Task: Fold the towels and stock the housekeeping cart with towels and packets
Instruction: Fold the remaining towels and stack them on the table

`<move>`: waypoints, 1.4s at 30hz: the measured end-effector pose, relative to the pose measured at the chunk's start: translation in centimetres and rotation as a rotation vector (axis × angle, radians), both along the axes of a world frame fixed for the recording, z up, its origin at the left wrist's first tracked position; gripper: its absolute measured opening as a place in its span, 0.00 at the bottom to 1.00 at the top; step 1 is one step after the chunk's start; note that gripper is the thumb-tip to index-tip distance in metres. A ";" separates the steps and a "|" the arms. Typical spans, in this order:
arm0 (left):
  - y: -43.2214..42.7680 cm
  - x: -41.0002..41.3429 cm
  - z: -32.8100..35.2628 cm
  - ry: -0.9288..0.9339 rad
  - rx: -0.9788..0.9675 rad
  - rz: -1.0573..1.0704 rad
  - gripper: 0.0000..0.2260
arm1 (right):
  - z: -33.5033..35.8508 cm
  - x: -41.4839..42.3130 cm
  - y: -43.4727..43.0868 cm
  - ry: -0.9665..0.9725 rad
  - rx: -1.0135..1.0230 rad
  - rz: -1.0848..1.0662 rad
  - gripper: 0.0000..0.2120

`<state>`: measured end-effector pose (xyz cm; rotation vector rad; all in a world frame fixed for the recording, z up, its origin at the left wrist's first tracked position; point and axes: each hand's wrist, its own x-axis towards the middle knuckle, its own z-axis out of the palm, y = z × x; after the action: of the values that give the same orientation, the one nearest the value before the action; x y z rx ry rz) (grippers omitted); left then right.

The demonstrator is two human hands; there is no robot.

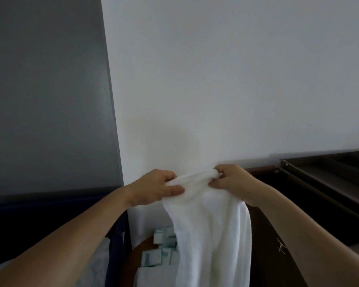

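I can read no word or number from my feed. The small packets [167, 241] on the round table [141, 247] carry teal print, too blurred to make out. A pale mark [281, 247] on the dark cabinet [263, 235] may be lettering; I cannot tell.

A towel [207, 224] held up before the wall [216, 79], with packets [164, 248] below.
The towel is gripped at its top edge by the left hand [155, 187] and the right hand [232, 181], close together. The packets are scattered on a round table [143, 244], partly behind the hanging towel. A panel [46, 90] is set left of the wall, a slatted rack [330, 175] at right.
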<state>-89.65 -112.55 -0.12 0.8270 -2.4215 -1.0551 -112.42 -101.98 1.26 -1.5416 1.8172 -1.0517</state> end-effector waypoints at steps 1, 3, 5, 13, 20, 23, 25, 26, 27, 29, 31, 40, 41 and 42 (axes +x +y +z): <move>0.0 0.5 -0.6 0.106 0.096 0.026 0.12 | 0.1 -0.3 -0.1 -0.038 0.006 -0.013 0.04; 0.1 1.0 -1.5 0.315 0.239 0.076 0.12 | 0.0 -0.7 -0.3 -0.082 0.013 -0.014 0.05; 0.5 0.7 -2.4 0.500 0.416 0.107 0.14 | -0.4 -1.0 -0.5 -0.104 0.009 -0.013 0.05; 1.0 -1.8 -1.6 0.704 0.626 0.418 0.11 | -1.6 -2.3 -1.3 -0.184 -0.118 -0.257 0.09; 3.4 -6.5 -1.8 0.398 -0.072 0.456 0.21 | -2.9 2.7 -1.5 0.228 -0.392 -0.397 0.05; 3.9 -7.6 -2.7 0.387 -0.136 0.418 0.20 | -3.8 3.4 -1.7 0.260 -0.395 -0.387 0.05; 4.0 -7.7 -3.1 0.377 -0.151 0.372 0.19 | -4.2 3.3 -1.6 0.222 -0.398 -0.396 0.05; 4.1 -7.6 -3.2 0.371 -0.149 0.347 0.19 | -4.5 3.3 -1.4 0.213 -0.404 -0.394 0.05; 4.1 -7.5 -3.2 0.373 -0.138 0.334 0.19 | -4.8 3.4 -1.3 0.211 -0.415 -0.387 0.05; 3.9 -7.4 -3.4 0.381 -0.110 0.330 0.18 | -5.4 3.8 -1.0 0.220 -0.447 -0.363 0.06; 3.7 -7.4 -3.6 0.374 -0.092 0.329 0.17 | -5.8 4.4 -0.9 0.245 -0.458 -0.345 0.07; 3.8 -6.3 -3.8 0.227 -0.005 0.159 0.11 | -3.4 3.9 0.0 -0.057 -0.091 -0.113 0.16; 3.8 -6.1 -3.8 0.188 -0.033 0.149 0.11 | -2.9 3.6 0.2 -0.127 -0.057 -0.082 0.16; 3.6 -6.0 -3.9 0.160 -0.078 0.170 0.11 | -2.4 3.3 0.3 -0.147 -0.035 -0.047 0.15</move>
<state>-95.65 -108.90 -4.04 0.8705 -2.2021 -0.9204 -109.13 -101.69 -1.18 -1.4081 1.7500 -1.1919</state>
